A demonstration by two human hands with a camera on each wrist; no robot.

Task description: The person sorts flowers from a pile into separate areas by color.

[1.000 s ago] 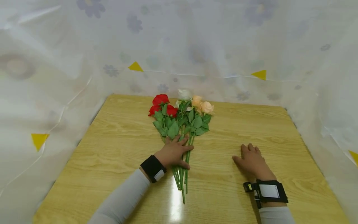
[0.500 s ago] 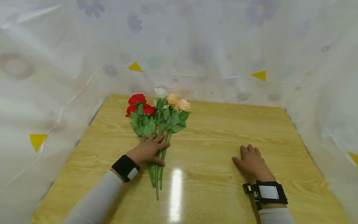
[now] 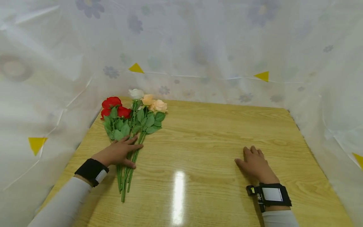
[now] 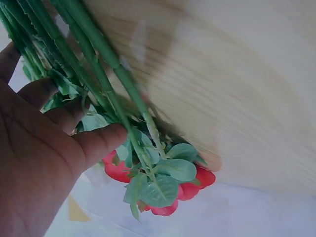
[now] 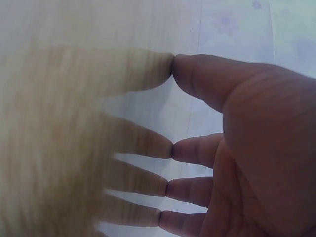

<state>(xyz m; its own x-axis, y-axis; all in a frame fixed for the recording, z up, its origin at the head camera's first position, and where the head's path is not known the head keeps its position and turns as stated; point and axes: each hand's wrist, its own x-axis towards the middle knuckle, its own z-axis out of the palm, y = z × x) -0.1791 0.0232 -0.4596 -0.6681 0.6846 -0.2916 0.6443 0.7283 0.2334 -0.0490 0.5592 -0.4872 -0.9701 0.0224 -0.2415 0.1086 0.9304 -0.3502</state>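
Note:
On the left of the wooden table lie several stemmed roses, heads toward the back: red roses (image 3: 112, 102), a white rose (image 3: 136, 94) and peach roses (image 3: 158, 106). Their green stems (image 3: 122, 181) point toward the front. My left hand (image 3: 117, 153) lies across the stems with its fingers spread. In the left wrist view, the fingers (image 4: 101, 140) touch the stems (image 4: 94, 54) from one side and are not curled round them. My right hand (image 3: 255, 164) rests on the table at the right, fingertips (image 5: 180, 150) on the surface, holding nothing.
The wooden table (image 3: 210, 142) is ringed by a pale flower-printed plastic curtain (image 3: 198, 37) at the back and sides. Yellow pennants (image 3: 262, 76) hang along a white string. A bright light reflection lies on the tabletop's front middle.
My left hand has slid left across the table, and the whole bunch of roses has moved left with it. The right hand has stayed where it was.

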